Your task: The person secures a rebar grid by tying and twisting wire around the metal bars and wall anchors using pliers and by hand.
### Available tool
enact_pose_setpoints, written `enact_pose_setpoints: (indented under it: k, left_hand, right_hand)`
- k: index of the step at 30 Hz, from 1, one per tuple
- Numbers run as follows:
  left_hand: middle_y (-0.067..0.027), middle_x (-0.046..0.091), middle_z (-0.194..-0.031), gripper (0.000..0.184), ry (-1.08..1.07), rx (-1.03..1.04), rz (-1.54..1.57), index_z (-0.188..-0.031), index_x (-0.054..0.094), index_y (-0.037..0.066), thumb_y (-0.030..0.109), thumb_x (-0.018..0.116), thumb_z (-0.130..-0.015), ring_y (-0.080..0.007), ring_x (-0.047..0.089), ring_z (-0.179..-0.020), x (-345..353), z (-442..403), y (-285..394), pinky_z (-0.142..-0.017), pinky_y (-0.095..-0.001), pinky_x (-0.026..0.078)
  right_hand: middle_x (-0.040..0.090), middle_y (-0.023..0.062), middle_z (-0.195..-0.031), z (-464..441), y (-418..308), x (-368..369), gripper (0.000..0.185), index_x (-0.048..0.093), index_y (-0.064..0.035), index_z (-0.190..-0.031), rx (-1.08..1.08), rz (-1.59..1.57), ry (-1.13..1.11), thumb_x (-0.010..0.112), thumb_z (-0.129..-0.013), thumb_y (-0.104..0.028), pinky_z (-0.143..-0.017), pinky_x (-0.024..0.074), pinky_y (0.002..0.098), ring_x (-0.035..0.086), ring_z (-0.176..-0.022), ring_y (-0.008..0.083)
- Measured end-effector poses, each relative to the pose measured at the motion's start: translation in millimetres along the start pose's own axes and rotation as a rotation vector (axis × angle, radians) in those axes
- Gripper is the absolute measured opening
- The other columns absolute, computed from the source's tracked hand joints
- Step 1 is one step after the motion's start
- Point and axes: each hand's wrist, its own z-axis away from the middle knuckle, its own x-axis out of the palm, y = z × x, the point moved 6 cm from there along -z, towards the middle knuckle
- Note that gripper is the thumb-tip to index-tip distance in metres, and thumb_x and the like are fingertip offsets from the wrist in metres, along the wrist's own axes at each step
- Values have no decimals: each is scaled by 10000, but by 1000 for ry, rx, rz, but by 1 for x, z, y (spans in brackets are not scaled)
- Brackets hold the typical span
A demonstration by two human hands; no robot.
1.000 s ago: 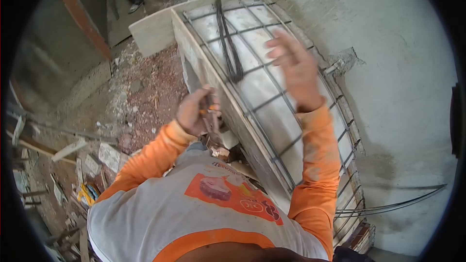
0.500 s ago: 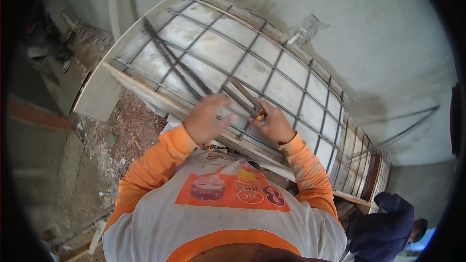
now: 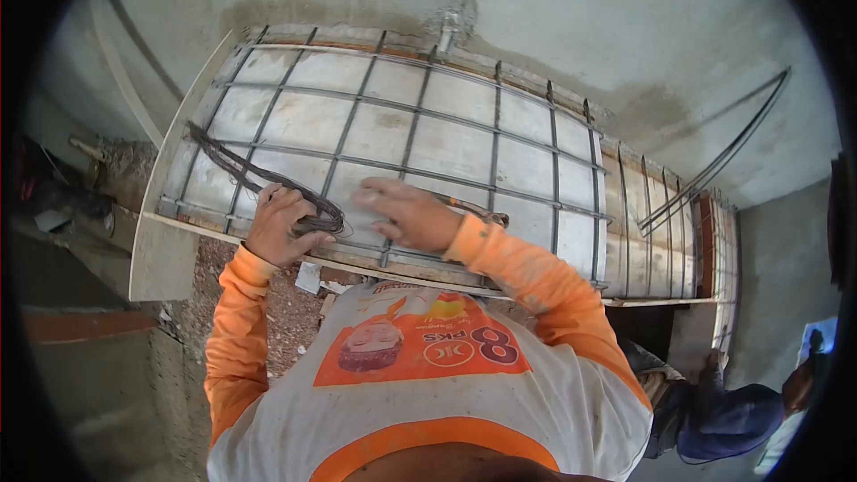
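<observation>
Laid long metal pliers point(image 3: 482, 211) on dark steel-bar grid point(image 3: 494, 134), mid-frame; curling left grip point(image 3: 280, 225) around looped black-wire bundle point(image 3: 327, 209), left-centre, with right grip point(image 3: 409, 214) spread, seemingly empty. Probably taking wire, needing steady pinch.

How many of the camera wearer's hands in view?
2: left hand on the dark wire bundle, right hand beside it over the metal bar grid, blurred. Neither is hidden.

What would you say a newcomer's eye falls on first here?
Probably the dark steel grid over the pale surface across the middle. Towards its left end, the left hand grips a looped bundle of dark wire, with the blurred right hand beside it. At lower right, a co-worker in dark clothing also stands out.
</observation>
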Motion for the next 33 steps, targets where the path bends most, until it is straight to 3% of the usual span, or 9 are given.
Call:
enact_pose_setpoints:
  k: [2,3,4,6,13,19,25,29,33]
  left_hand:
    - [-83,550,-743,338,69,108,78,-756,598,62,289,793,-599,-269,538,-783,-15,-16,25,-785,-370,355]
    - [-83,550,-743,338,63,116,62,-756,598,62,289,793,-599,-269,538,-783,-15,-22,33,-785,-370,355]
    - [-78,557,-742,336,90,120,101,-749,593,64,286,793,-596,-265,539,-768,-15,-26,41,-774,-366,356]
    - [-61,573,-732,325,128,86,125,-736,587,71,284,792,-600,-252,543,-732,-11,-33,55,-750,-352,355]
    - [-48,570,-710,281,152,58,94,-748,605,85,264,777,-615,-256,516,-724,26,-32,79,-740,-354,339]
    - [-18,604,-749,290,91,-17,72,-790,648,128,330,778,-627,-204,524,-749,76,-21,84,-790,-329,317]
    - [-18,610,-773,323,-43,-99,173,-863,675,129,420,704,-727,-196,529,-806,89,-24,93,-815,-320,314]
    - [-26,602,-753,334,56,-65,29,-828,666,122,451,650,-768,-203,537,-786,95,-24,96,-831,-331,318]
    - [-29,607,-751,340,69,-109,86,-813,654,119,456,647,-770,-203,552,-815,93,-23,91,-836,-334,322]
  right_hand:
    - [592,158,-1037,-7,4,0,345,551,-61,-1157,90,-157,-88,601,-837,-181,-842,451,398,558,-982,335]
    - [598,158,-1024,-10,9,2,326,554,-55,-1149,167,-312,-206,587,-846,-173,-824,459,390,573,-956,329]
    - [603,136,-921,-10,15,-4,265,560,-37,-1121,22,-248,-100,565,-868,-119,-713,494,361,603,-815,295]
    - [599,131,-906,-7,22,-20,229,575,-38,-1079,-24,-246,-80,571,-864,-116,-703,493,359,599,-803,293]
    - [560,101,-842,21,16,-42,136,589,-55,-922,-188,-129,5,593,-810,-132,-679,478,367,576,-776,277]
    - [503,75,-783,54,18,-25,85,545,-74,-813,-268,83,-223,597,-767,-122,-687,443,354,553,-777,240]
    - [492,72,-777,61,26,-39,94,532,-71,-788,-309,75,-270,608,-745,-106,-661,428,354,541,-765,246]
    - [492,75,-781,54,22,-43,103,538,-67,-787,-342,-25,-284,622,-733,-93,-641,433,358,538,-759,248]
    - [544,81,-842,61,26,-44,161,573,-47,-864,-368,-8,-199,638,-717,-46,-656,455,358,560,-744,265]
